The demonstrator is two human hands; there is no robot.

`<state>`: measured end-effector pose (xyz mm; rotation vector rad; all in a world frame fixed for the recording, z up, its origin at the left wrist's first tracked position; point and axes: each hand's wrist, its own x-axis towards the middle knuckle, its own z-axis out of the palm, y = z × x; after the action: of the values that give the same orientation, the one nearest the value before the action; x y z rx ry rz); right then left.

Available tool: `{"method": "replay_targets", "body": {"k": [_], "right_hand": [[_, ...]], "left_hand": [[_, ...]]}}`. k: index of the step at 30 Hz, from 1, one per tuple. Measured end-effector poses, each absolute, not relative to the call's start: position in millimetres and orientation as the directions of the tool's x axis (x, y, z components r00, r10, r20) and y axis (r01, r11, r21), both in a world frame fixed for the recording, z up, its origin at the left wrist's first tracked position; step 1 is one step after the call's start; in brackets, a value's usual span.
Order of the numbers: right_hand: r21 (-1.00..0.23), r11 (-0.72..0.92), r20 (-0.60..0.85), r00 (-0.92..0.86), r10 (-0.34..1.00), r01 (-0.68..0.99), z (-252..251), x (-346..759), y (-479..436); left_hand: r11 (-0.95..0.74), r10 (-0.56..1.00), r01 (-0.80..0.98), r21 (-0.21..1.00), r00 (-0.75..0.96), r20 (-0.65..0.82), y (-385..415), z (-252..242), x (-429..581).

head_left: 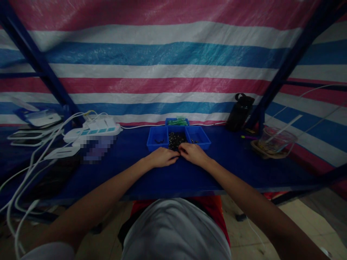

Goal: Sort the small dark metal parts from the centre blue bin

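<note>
Since I'm standing behind this person's shoulder, I'll take the middle bin [177,129] as the dial's centre, with twelve away from the body. Out at nine o'clock, a white power strip [92,131] lies on the blue table [130,177], and white cables [9,213] trail down toward eight; a sleeve or elbow catching one could drag the strip across. Nearer, also at nine, the left bin [151,147] holds a few dark bits.

At seven, the left hand [163,157] rests by the front edge, fingers bunched. Small dark parts [177,138] heap in the middle bin, with the back bin [167,122] of green pieces at twelve. At five, the right hand [193,152] curls in, its fingertips close against the left's; I can't tell whether either pinches a part, as the fingers hide it. Parts so small could slip and scatter, I'd say, especially in this dim light, or stray into the right bin [203,146] at three, where a few pieces sit. A black bottle [239,113] stands at two; far off at three, a clear tub [280,139] might spill if a forearm swung wide.
</note>
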<state>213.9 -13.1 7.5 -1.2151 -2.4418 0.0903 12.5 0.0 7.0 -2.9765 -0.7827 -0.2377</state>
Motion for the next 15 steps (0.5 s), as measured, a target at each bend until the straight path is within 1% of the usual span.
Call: {"method": "replay_targets", "body": {"k": [4,9,15], "right_hand": [[-0.262,0.636,0.382,-0.527,0.759,0.726,9.7,214.8,-12.9],[-0.280,0.648,0.377,-0.539,0.753,0.708,10.4,215.6,-12.9],[-0.287,0.669,0.413,-0.542,0.732,0.685,12.5,217.3,-12.9]], "left_hand": [[-0.840,0.535,0.542,-0.003,0.830,0.158,0.9,8.0,13.5],[-0.813,0.579,0.583,0.021,0.802,0.151,-0.1,9.7,14.9],[-0.794,0.603,0.608,0.013,0.784,0.149,1.1,7.6,15.5]]}}
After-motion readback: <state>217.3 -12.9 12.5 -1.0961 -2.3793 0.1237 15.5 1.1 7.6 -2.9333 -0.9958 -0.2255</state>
